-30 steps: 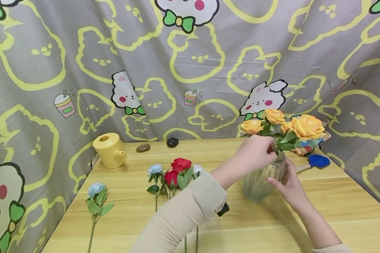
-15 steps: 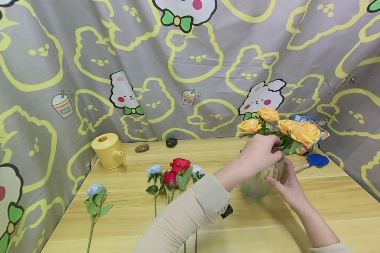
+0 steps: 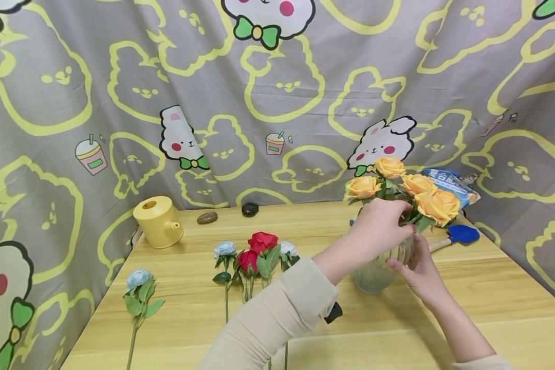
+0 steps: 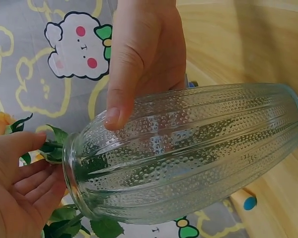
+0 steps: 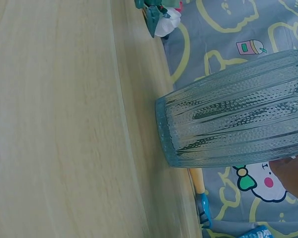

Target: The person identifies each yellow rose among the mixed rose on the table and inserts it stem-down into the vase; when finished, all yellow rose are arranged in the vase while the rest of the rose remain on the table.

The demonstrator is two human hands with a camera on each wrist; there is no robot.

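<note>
A clear ribbed glass vase [image 3: 374, 277] stands upright on the table, its beaded texture plain in the left wrist view [image 4: 188, 148]. My right hand [image 3: 423, 275] holds the vase from the right side, with the thumb [image 4: 116, 111] across the glass in the left wrist view. At the mouth, my left hand [image 3: 384, 221] pinches a green stem [image 4: 52, 146] of the yellow roses between thumb and fingers. Several yellow roses [image 3: 418, 184] with green leaves rise above the rim, leaning various ways. The lower stems are mostly hidden behind my left hand.
Red roses [image 3: 262, 241], a pale blue rose [image 3: 225, 250] and a white one [image 3: 288, 248] lie left of the vase; another blue rose [image 3: 140, 279] lies farther left. A yellow watering can [image 3: 159, 226], stones [image 3: 250, 209], a blue trowel [image 3: 463, 234] and a printed bag [image 3: 453, 187] sit behind.
The yellow roses on the right have shifted left and down, showing more of the printed bag behind. My left hand has moved slightly right; my right hand keeps its hold on the vase.
</note>
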